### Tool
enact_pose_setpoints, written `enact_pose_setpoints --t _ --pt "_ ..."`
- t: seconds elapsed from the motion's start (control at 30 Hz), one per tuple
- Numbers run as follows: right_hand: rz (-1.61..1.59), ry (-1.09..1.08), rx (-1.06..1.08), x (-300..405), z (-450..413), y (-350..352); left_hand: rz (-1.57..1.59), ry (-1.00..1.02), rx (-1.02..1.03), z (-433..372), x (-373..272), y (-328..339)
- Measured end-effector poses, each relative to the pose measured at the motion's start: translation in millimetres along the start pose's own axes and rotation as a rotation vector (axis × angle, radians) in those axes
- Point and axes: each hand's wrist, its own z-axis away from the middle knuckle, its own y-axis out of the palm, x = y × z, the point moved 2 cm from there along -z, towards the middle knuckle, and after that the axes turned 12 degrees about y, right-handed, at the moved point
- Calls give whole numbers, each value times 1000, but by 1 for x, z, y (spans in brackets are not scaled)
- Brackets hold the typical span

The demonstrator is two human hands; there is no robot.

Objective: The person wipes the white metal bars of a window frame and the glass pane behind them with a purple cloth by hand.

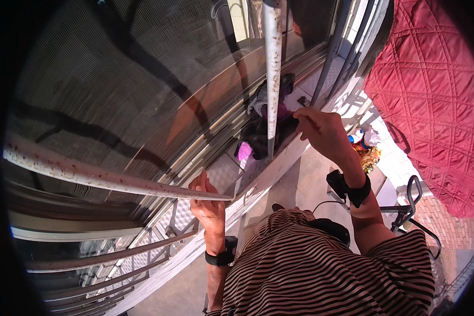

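My left hand (208, 209) reaches past a rusty white metal bar (118, 183) at the tiled window ledge (221, 172); the bar hides part of its fingers, and whether it grips anything is unclear. Farther right, my right hand (317, 128) is bent with its fingertips drawn together beside a dark cloth (258, 134). Whether it pinches the cloth's edge cannot be told. A pink fuzzy item (245, 151) lies at the cloth's left end, and a grey and dark bundle (258, 100) lies behind an upright rusty bar (273, 75).
A mesh window screen (142, 79) runs along the ledge's far side. More bars (114, 254) stand at lower left. A red quilted cover (430, 98) hangs at right, near bottles (356, 136), a gold-coloured wrapper (370, 160) and a black metal frame (412, 197).
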Motion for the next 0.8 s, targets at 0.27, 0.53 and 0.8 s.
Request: enact_pose_setpoints --t 0.27,0.53,0.8 --pt "-384 94 -354 -74 -55 -36 10 -127 50 -5 -3 0" --pt "-406 -4 -64 -72 -104 -8 -62 -117 -6 -4 1 -1" --pt "-522 -91 -428 -73 -100 -26 -8 -197 -2 -4 -1 -1"
